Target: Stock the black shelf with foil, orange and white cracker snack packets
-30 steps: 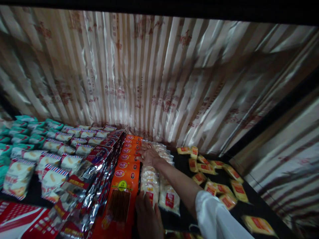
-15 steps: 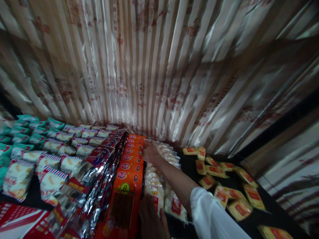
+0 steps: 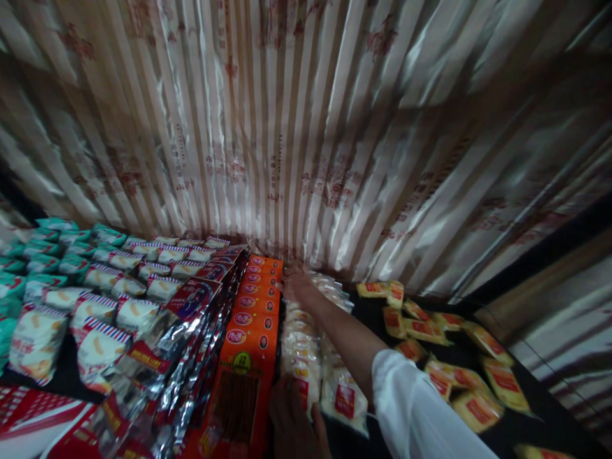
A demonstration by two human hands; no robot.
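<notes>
My right hand (image 3: 297, 287) reaches to the far end of a row of clear packets with white contents and red labels (image 3: 302, 357). Its fingers are dim and blurred, so their grip is hidden. Low in the view, my left hand (image 3: 294, 424) lies at the near end of the same row, against the front packet, thumb apart from the stretched fingers. A second row of such packets (image 3: 345, 398) stands just to the right, partly under my right forearm. Orange packs with dark brown sticks behind a window (image 3: 236, 401) stand in a row directly to the left.
Silver and dark red packs (image 3: 196, 299) lean left of the orange ones. Further left are white striped packets (image 3: 100, 344) and green packets (image 3: 43, 261). Yellow packets with red labels (image 3: 478, 408) lie scattered on the black surface at right. A striped, printed sheet (image 3: 268, 127) hangs behind.
The view has shifted slightly, so the rows and yellow packets sit a little further right. Both hands stay at the ends of the white row; the front packet of the second row shows more fully.
</notes>
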